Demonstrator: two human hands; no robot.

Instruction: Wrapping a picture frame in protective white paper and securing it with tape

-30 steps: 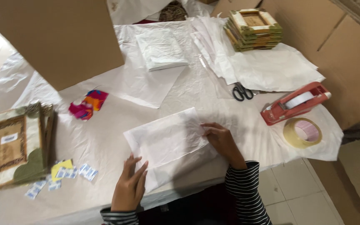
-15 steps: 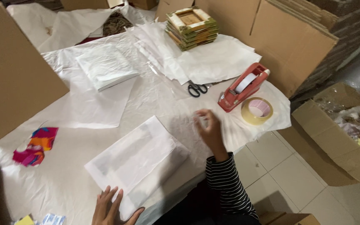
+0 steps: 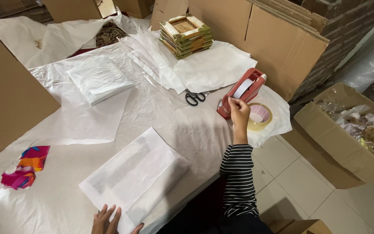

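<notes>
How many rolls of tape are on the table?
2: one in the red dispenser at the right hand, one loose roll just right of it. Others may be hidden.

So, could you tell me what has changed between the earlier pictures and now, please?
The right hand left the paper-wrapped parcel and reached out to the red tape dispenser, its fingers now at the tape. The left hand stayed pressed on the parcel's near edge. The scissors, tape roll, stack of frames and colourful cloth lie as before.

Black-and-white striped sleeve on right arm; left seemingly bare.
</notes>
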